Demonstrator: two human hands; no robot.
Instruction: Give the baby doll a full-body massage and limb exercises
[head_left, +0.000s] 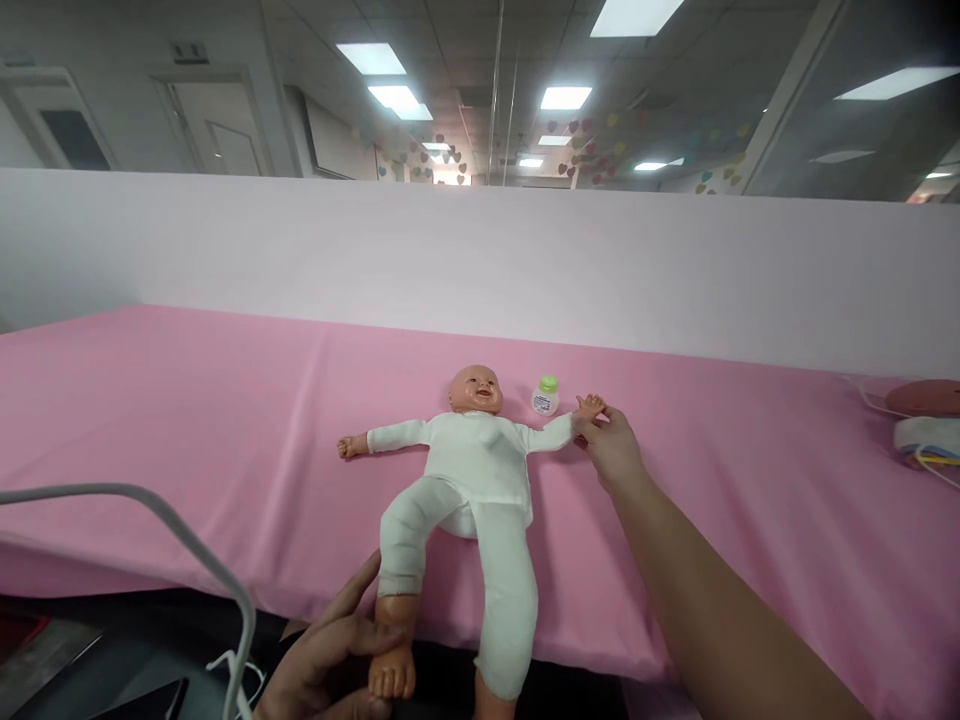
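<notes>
A baby doll (469, 470) in white clothes lies on its back on the pink-covered table (187, 420), arms spread, legs hanging over the near edge. My left hand (330, 660) grips the doll's bare foot at the table's front edge. My right hand (611, 445) reaches forward and holds the doll's hand at the end of its outstretched arm. A small white bottle with a green cap (546, 396) stands just behind that arm, next to the doll's head.
A pale partition wall (480, 260) runs behind the table. Pink and white objects with cables (926, 425) lie at the far right edge. A white metal tube frame (195, 550) curves across the lower left, in front of the table.
</notes>
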